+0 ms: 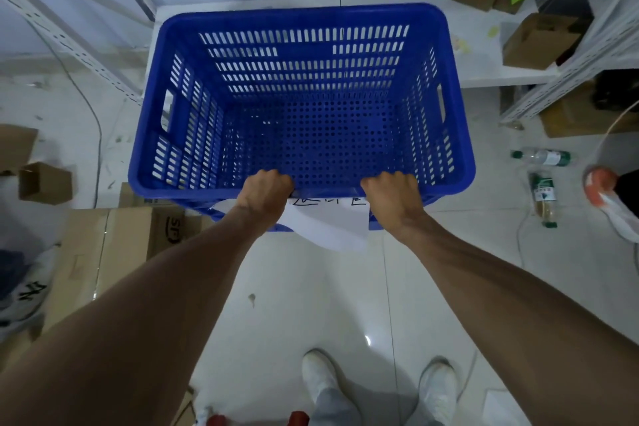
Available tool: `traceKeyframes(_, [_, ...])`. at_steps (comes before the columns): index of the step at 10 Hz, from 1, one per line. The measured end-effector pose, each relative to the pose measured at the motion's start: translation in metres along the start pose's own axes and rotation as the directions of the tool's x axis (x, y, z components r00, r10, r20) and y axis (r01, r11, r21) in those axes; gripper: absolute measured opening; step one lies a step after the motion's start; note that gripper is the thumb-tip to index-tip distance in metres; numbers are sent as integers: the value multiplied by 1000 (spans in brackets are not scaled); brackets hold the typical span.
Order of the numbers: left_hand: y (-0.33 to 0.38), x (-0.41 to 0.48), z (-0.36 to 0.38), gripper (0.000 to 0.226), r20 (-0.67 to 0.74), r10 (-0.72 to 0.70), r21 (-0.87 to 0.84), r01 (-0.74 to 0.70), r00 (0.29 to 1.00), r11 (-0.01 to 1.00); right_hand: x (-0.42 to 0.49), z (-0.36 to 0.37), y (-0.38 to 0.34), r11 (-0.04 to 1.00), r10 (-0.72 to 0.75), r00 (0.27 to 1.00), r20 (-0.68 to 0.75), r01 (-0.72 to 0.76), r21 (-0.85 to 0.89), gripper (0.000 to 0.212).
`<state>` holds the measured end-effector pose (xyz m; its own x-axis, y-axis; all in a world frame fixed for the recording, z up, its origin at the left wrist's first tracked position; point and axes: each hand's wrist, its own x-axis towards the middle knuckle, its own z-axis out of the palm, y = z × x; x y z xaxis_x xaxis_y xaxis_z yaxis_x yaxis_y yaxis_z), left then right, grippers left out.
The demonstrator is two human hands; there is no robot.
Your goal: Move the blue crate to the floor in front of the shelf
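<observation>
As both arms reach straight forward, the left hand point(264, 192) and right hand point(394, 195) clench the near rim of the empty blue crate point(301, 97), held just before the white shelf point(484, 55).

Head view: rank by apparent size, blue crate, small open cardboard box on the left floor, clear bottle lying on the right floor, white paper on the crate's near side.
1. blue crate
2. white paper, partly hidden by the hands
3. cardboard box
4. bottle
Paper is nearer the camera, so 2 versus 3 is unsure.
</observation>
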<state>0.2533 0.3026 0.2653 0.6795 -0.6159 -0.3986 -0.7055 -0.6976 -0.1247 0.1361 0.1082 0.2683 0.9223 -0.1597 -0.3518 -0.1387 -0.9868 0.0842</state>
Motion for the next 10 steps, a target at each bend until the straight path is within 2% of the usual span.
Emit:
traceKeyframes(1, [5,-1,3,30,16,-8,0,8,1000,1000,0,7,0,1000,2,1000,-4,-2,-2,31])
traceKeyframes(3, [5,2,9,29,3,-5,-29,5,1000,1000,3,11,0,998,37,999,7,-38,40,43])
traceKeyframes(4, [8,-1,7,26,18,-32,-53,33,999,998,-1,8,-7,990,116,993,4,-116,85,43])
traceKeyframes(5, [11,-2,10,23,23,-109,-97,110,994,989,0,9,-10,986,152,988,8,-152,74,32])
traceKeyframes(6, [14,2,8,20,27,-161,-119,163,987,979,1,4,-12,978,194,981,-5,-193,74,32])
traceKeyframes(9, [15,6,13,19,65,-218,-157,225,974,962,4,3,-17,963,239,970,50,-243,118,27])
traceKeyframes(10, [16,7,14,22,69,-256,-168,264,964,950,4,4,-14,912,267,962,56,-271,308,25])
